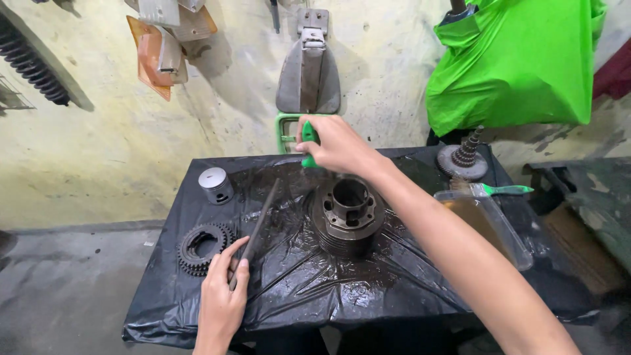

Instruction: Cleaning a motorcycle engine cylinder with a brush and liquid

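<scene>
My left hand (222, 296) grips the near end of a long dark file (257, 225) that lies slanted across the black plastic sheet (289, 289). My right hand (335, 144) reaches across to the far side and is closed around a green handle (309, 141). Between them stands a dark, finned engine cylinder (346, 217), upright with its bore facing up. A black toothed gear ring (200, 246) lies just left of my left hand. A silver piston (215, 185) stands at the far left of the sheet.
A stepped gear cluster (465, 160) sits at the far right corner. A clear plastic tray (490, 227) with brownish liquid and a green-handled brush (503, 190) lies on the right. A green cloth (516, 62) hangs behind; parts hang on the wall.
</scene>
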